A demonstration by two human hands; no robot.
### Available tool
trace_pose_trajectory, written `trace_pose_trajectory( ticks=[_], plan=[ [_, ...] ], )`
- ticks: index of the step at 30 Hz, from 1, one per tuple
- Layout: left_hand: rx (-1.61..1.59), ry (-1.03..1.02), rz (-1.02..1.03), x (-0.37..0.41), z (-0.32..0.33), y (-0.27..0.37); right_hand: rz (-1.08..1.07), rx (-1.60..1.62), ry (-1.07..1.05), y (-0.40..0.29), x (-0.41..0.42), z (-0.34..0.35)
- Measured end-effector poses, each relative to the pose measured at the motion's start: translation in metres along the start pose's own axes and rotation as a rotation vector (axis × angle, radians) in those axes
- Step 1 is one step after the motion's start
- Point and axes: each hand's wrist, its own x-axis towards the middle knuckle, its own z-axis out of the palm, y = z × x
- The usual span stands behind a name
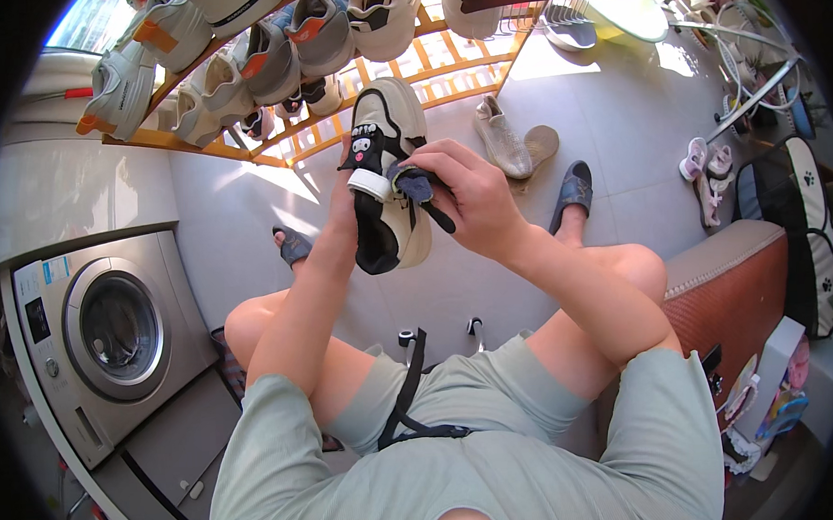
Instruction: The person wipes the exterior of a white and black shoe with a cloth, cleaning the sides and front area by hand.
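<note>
A cream and black sneaker (pixel 410 114) is held up before me, its toe pointing away. On its front sits a black cartoon-character ornament (pixel 361 147), and a white strap band (pixel 370 184) crosses below it. My left hand (pixel 344 206) grips the shoe along its left side, most of the fingers hidden behind it. In my right hand (pixel 470 188) is a small black-handled cleaning tool with a fuzzy dark grey head (pixel 413 185). That head lies against the shoe's right side, next to the strap; whether it is a brush or a cloth pad, I cannot tell.
A wooden rack (pixel 265 157) full of sneakers stands ahead. A pair of beige shoes (pixel 502 141) lies on the tiled floor (pixel 445 286). At left is a front-loading washing machine (pixel 116 329); at right, a brown sofa arm (pixel 731 288) and small pink shoes (pixel 707 177).
</note>
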Motion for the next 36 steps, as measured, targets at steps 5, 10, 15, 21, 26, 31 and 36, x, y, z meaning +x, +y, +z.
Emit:
trace_pose_trajectory(
  ticks=[5, 10, 15, 21, 26, 31, 36],
  plan=[
    [-0.049, -0.074, -0.050, -0.010, -0.005, 0.006, -0.064, 0.067, -0.122, 0.000, -0.008, -0.003],
    [0.001, 0.035, -0.130, -0.023, 0.023, -0.002, -0.216, -0.180, 0.096, -0.003, 0.009, -0.017],
    [-0.064, -0.099, -0.117, -0.026, 0.014, 0.001, -0.311, -0.025, -0.100, -0.001, -0.002, -0.007],
    [-0.006, -0.125, -0.090, -0.030, 0.016, -0.002, -0.491, -0.148, -0.169, 0.006, 0.026, -0.036],
    [0.022, -0.065, -0.125, -0.044, 0.049, 0.012, -0.436, -0.031, -0.112, 0.006, 0.014, -0.020],
    [-0.096, -0.175, -0.155, -0.040, 0.026, 0.008, -0.522, -0.006, -0.166, -0.003, 0.009, -0.010],
    [-0.063, -0.190, -0.029, -0.028, 0.029, 0.004, -0.303, -0.120, 0.047, 0.008, 0.018, -0.019]
  ],
)
